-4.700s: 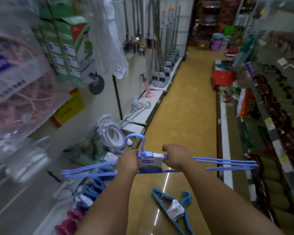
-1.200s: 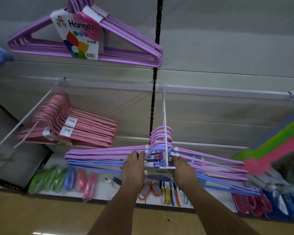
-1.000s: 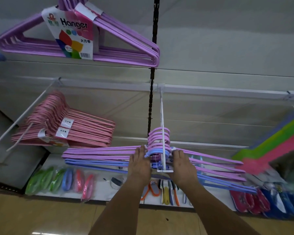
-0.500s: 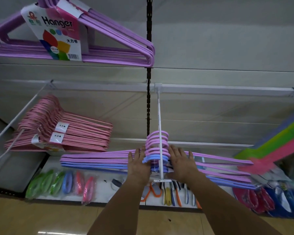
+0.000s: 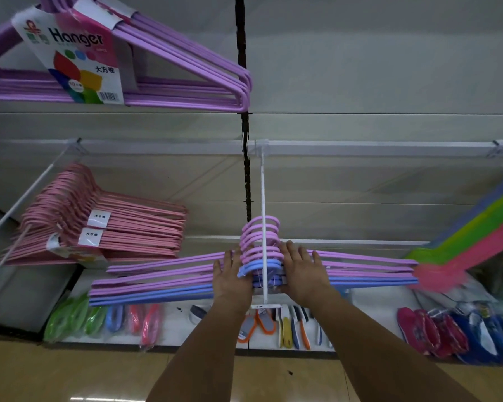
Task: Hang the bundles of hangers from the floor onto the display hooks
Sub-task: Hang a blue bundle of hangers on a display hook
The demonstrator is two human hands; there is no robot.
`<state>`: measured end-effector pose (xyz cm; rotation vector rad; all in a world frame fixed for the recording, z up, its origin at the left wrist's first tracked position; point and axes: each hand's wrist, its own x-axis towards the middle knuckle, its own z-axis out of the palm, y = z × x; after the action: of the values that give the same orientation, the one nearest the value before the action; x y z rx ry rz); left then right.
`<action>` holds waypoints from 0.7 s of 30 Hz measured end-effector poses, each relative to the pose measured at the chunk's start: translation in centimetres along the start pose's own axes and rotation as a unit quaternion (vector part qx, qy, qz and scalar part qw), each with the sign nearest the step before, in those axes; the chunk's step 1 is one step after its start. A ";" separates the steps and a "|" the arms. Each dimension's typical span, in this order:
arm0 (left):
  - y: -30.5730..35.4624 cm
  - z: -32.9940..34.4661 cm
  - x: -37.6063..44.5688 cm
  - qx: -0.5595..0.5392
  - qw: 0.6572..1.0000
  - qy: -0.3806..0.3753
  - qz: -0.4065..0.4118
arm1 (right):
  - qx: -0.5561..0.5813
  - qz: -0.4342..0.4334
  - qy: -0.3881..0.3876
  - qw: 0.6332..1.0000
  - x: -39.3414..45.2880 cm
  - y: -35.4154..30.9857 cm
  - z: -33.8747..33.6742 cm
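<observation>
blue hanger bundle [image 5: 163, 294] – on display hook [image 5: 263, 227], in front of lilac hangers [image 5: 169, 264] | left hand [image 5: 233, 278], right hand [image 5: 301, 269] flat, fingers straight, pressing its neck | light, stiff, slippery plastic – best held at the hook necks

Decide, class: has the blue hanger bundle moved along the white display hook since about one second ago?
Yes. The blue hanger bundle has slid back along the white display hook, away from its front tip and toward the wall rail, against the purple hangers.
</observation>
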<state>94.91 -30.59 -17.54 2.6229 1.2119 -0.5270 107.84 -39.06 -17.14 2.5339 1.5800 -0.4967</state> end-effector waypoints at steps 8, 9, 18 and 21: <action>1.2 0.8 -3.1 -0.044 0.997 0.055 -0.040 | 0.015 -0.004 0.000 1.000 -2.8 0.6 0.8; 1.5 0.9 -3.9 -0.064 0.995 0.068 -0.042 | 0.019 0.001 -0.002 1.000 -3.5 0.8 0.9; 3.1 1.7 -7.9 -0.099 0.990 0.097 -0.013 | 0.094 0.075 0.043 0.992 -10.4 2.6 0.6; 3.6 1.4 -9.0 -0.107 0.988 0.107 0.013 | 0.124 0.117 0.070 0.983 -12.7 3.2 0.2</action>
<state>91.98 -39.61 -15.07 2.5555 1.2145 -0.1018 105.50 -51.43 -13.37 2.9543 1.3040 -0.5264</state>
